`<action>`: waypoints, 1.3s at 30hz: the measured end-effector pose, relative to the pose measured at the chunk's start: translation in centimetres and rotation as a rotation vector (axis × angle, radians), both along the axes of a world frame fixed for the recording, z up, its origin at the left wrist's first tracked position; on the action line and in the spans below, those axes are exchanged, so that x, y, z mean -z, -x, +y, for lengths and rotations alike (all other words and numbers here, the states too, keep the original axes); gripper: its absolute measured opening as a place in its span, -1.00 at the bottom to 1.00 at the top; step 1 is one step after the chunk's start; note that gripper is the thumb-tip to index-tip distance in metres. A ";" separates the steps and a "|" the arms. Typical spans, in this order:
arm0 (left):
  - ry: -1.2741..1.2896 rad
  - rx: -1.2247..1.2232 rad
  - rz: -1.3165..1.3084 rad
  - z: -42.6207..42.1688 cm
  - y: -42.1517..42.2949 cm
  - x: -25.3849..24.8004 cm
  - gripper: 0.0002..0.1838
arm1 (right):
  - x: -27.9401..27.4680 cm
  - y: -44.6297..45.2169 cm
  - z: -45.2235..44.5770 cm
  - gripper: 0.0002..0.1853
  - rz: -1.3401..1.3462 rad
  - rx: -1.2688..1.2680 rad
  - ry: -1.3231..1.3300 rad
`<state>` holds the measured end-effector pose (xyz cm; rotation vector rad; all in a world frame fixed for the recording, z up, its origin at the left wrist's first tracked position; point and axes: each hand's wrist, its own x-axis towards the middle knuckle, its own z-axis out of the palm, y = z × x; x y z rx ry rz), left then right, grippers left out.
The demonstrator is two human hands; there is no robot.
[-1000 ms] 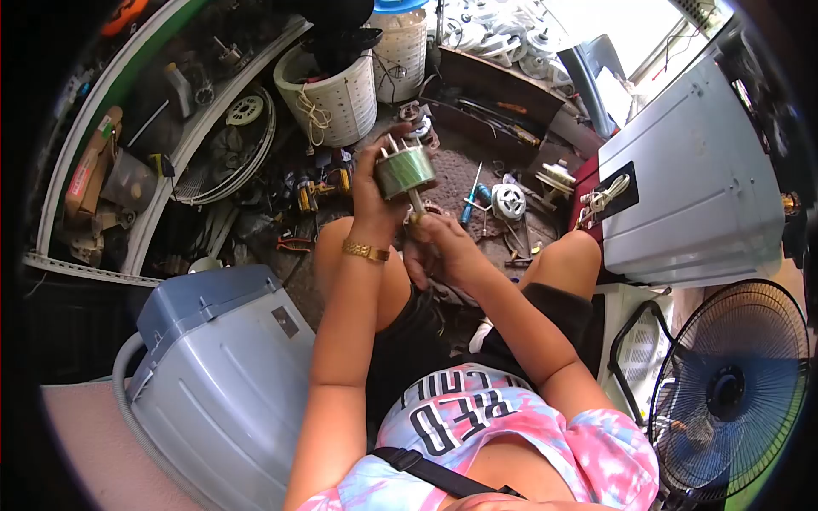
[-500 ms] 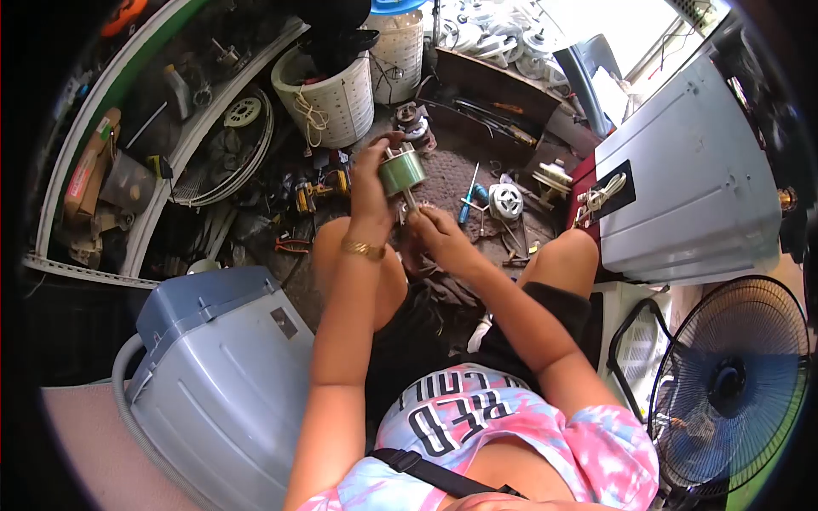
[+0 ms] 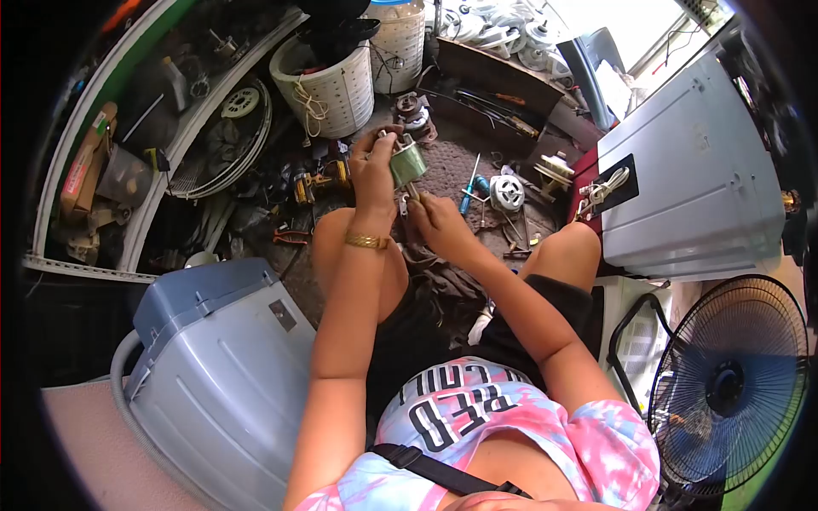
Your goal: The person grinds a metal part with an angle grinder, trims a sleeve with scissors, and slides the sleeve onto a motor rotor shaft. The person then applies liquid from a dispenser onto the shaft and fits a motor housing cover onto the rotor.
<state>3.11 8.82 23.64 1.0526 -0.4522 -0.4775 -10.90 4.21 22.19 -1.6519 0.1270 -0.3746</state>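
A green cylindrical motor rotor (image 3: 409, 166) with a metal shaft is held up between my hands, above the floor and between my knees. My left hand (image 3: 372, 177) grips its upper end from the left, thumb along the top. My right hand (image 3: 439, 223) pinches the lower end of the shaft. A gold watch or bracelet (image 3: 366, 242) circles my left wrist. Beyond the rotor, a motor part (image 3: 413, 115) stands on the floor. To the right lie a round white-metal motor housing (image 3: 507, 194) and a blue-handled screwdriver (image 3: 467, 198).
A yellow cordless drill (image 3: 322, 183) and orange-handled pliers (image 3: 291, 237) lie left of my legs. White perforated baskets (image 3: 328, 98) stand behind. Grey appliance bodies flank me, one at left (image 3: 230, 366) and one at right (image 3: 682, 162). A fan (image 3: 726, 387) is at lower right.
The rotor has tilted and turned slightly in my grip. My left thumb now lies across its top, and my right hand has shifted slightly down the frame with the shaft.
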 end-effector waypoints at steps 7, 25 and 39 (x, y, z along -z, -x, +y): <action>-0.060 -0.134 -0.098 -0.1 0.8 -1.9 -0.65 | -0.4 -1.0 -1.0 -0.70 -0.005 0.137 0.423; -0.043 -0.073 0.022 -0.8 0.2 0.0 -0.56 | 0.5 -0.8 -1.5 -0.74 0.076 0.062 0.134; 0.284 0.225 0.283 0.7 0.2 -3.0 -0.54 | -2.9 -0.4 -0.8 -0.70 0.042 -0.201 -0.469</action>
